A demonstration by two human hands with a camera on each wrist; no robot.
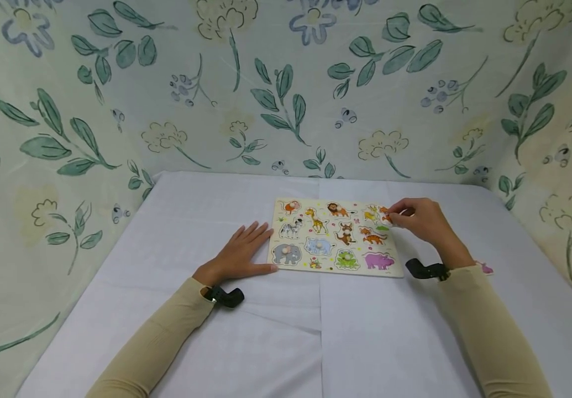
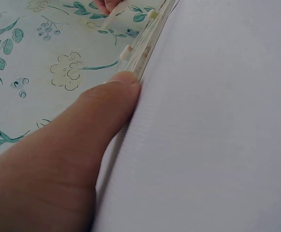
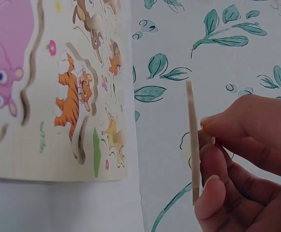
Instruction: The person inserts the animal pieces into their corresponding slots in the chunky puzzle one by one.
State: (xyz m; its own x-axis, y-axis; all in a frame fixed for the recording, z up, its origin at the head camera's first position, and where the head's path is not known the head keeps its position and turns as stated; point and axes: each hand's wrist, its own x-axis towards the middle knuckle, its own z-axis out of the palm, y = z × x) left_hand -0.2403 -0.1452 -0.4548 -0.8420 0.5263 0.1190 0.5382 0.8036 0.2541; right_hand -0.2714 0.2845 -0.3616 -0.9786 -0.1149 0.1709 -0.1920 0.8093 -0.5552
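Observation:
A wooden animal puzzle board (image 1: 330,266) lies on the white-covered table, with zebra, giraffe, lion, elephant and other animal pictures. My left hand (image 1: 241,254) rests spread on the cloth at the board's left side. In the left wrist view its thumb (image 2: 106,104) touches the board's edge. Over the board's right edge, my right hand (image 1: 422,221) pinches a puzzle piece (image 1: 386,215) that looks orange. The right wrist view shows this puzzle piece (image 3: 194,145) edge-on, its knob between thumb and fingers, its picture side hidden. Beyond it is the printed tiger (image 3: 70,94) in its recess.
Partly hidden behind the right wrist, a pink piece (image 1: 484,268) lies on the table. A black wrist camera (image 1: 228,297) is strapped to the left wrist, another wrist camera (image 1: 427,270) to the right. Flower-patterned cloth (image 1: 286,138) hangs behind and at both sides.

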